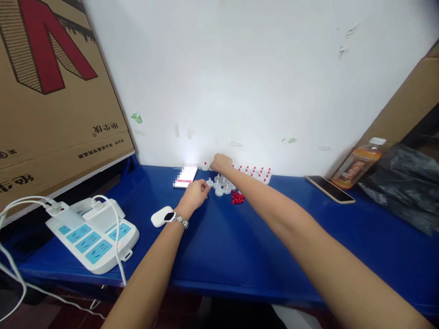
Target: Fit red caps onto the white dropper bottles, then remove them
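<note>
My left hand point(195, 195) is just in front of a white phone or tablet with a lit screen point(186, 176). Its thumb and fingers are pinched beside a white plastic nozzle cap point(210, 183); whatever lies between the fingertips is too small to make out. Crossing over the nozzle caps, my right hand point(221, 161) reaches to the wall, fingers closed on a white nozzle cap point(210, 168) mostly hidden by them. To its left stands a red-tipped nozzle cap point(205, 166). Several untipped nozzle caps point(218, 190) cluster between my arms, near a pile of small red tips point(237, 197).
Rows of red-tipped nozzle caps point(261, 173) stand behind my right forearm. A white earphone case point(160, 217) lies by my left wrist. A power strip point(98, 237) with cables is at left; a phone point(329, 189), drink bottle point(358, 162) and black plastic bag point(404, 183) are at right.
</note>
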Motion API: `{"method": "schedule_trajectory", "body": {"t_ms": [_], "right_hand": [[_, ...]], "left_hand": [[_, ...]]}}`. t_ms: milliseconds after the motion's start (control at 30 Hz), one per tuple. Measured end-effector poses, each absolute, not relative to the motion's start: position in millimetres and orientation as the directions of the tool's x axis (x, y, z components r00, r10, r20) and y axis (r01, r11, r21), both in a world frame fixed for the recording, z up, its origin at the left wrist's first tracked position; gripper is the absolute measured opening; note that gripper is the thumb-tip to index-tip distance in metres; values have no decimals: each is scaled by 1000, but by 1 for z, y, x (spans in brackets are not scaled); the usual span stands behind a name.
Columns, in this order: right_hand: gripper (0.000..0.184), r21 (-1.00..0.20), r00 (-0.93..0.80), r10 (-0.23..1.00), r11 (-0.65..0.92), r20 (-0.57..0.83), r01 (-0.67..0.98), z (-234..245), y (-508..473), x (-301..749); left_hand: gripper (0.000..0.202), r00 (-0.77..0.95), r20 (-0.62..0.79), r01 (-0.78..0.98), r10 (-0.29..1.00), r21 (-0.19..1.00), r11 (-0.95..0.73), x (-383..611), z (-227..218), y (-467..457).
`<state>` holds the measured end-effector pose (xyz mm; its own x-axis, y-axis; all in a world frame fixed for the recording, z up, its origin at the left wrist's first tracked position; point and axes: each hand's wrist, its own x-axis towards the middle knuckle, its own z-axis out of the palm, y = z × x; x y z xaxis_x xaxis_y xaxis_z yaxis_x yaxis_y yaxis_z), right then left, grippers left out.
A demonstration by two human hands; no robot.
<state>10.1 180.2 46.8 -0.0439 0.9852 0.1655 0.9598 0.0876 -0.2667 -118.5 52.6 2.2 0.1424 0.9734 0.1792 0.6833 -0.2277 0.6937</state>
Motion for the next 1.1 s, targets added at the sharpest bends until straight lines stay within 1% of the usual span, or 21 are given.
{"method": "schedule_trajectory", "body": {"t_ms": [133, 267, 333, 400, 500, 567, 633, 667, 733, 833, 933, 1033, 1100], "right_hand": [[35, -323, 25, 989, 23, 146, 946, 41, 186, 2], [35, -376, 59, 986, 3, 154, 927, 42, 184, 7], [30, -434, 73, 984, 6, 164, 901, 45, 177, 14], [24, -537, 76, 980, 37, 186, 842, 49, 163, 24], [18, -695, 15, 966, 174, 257, 697, 52, 130, 44], [13, -804, -59, 956, 274, 287, 527, 52, 102, 58], [9, -889, -68, 951, 308, 303, 339, 50, 73, 72], [11, -911, -86, 949, 317, 305, 263, 48, 60, 79], [16, -947, -94, 954, 295, 285, 129, 43, 38, 91], [28, -982, -80, 979, 183, 186, -33, 33, 20, 105], [38, -983, -107, 990, 73, 92, -167, 23, 12, 113], [41, -966, -165, 983, 37, 82, -256, 18, 9, 116], [41, -949, -192, 978, 13, 77, -315, 17, 8, 115]], "left_hand": [[18, 143, 186, 675, 972, 700, -233, -119, 0, 54], [19, 146, 178, 669, 973, 707, -230, -122, -1, 57], [20, 142, 205, 672, 968, 699, -246, -122, 0, 56], [20, 115, 278, 681, 954, 677, -279, -120, 3, 54], [21, 68, 459, 695, 886, 615, -372, -112, 11, 45], [32, 74, 555, 696, 828, 566, -442, -103, 17, 37], [41, 120, 596, 675, 794, 538, -505, -93, 22, 29], [42, 156, 602, 655, 783, 531, -538, -89, 23, 26], [39, 260, 592, 596, 763, 523, -609, -81, 24, 21], [34, 396, 562, 503, 726, 528, -684, -73, 22, 17], [36, 460, 553, 452, 695, 527, -719, -67, 20, 15], [35, 505, 535, 416, 677, 537, -734, -61, 20, 11], [32, 506, 529, 414, 681, 544, -730, -57, 21, 8]]}}
